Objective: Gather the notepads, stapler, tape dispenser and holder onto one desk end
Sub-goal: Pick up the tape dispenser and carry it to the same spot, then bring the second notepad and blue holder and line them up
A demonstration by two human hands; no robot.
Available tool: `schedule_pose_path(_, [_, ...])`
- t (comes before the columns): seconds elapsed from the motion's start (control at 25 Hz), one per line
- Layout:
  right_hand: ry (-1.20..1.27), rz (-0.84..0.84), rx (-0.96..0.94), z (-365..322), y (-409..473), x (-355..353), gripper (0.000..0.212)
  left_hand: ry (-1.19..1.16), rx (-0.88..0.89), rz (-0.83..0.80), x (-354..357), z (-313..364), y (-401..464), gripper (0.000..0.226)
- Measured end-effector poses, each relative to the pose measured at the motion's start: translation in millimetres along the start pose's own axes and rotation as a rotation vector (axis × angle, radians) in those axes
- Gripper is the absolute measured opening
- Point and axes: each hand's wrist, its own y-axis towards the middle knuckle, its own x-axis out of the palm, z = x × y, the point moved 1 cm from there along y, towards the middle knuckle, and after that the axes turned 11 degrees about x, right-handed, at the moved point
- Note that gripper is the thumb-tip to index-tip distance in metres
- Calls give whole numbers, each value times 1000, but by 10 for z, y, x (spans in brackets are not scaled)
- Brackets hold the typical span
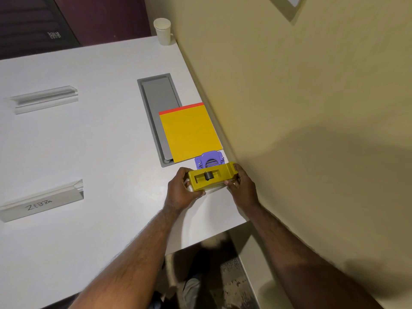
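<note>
By the wall | both hands' fingers grip tape dispenser [211, 177] ends | purple item, probably stapler [209, 160], just behind

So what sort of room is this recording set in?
Most likely an office or meeting room. The white desk has a grey cable hatch set into it, two clear name stands sit on it, and both hands hold a yellow tape dispenser beside a yellow notepad.
</note>
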Motion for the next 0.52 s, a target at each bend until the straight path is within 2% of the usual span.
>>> schedule_pose_path(0.08, [13,-9,12,-16,-47,-7,74,30,1,-7,-4,37,-8,73])
schedule_pose_path(0.16, [22,-1,8,-15,-118,-14,79,72,-6,1,-28,66,-40,89])
schedule_pose_path(0.28, [-50,61,-72,-55,-271,-17,78,114,-29,3,-141,143,-142,108])
schedule_pose_path(0.44, [-197,282,-312,-280,-573,29,61,154,56,13,-467,385,-361,101])
schedule_pose_path(0.52, [-212,286,-373,-448,-724,88,53,180,104,65,-777,510,-509,91])
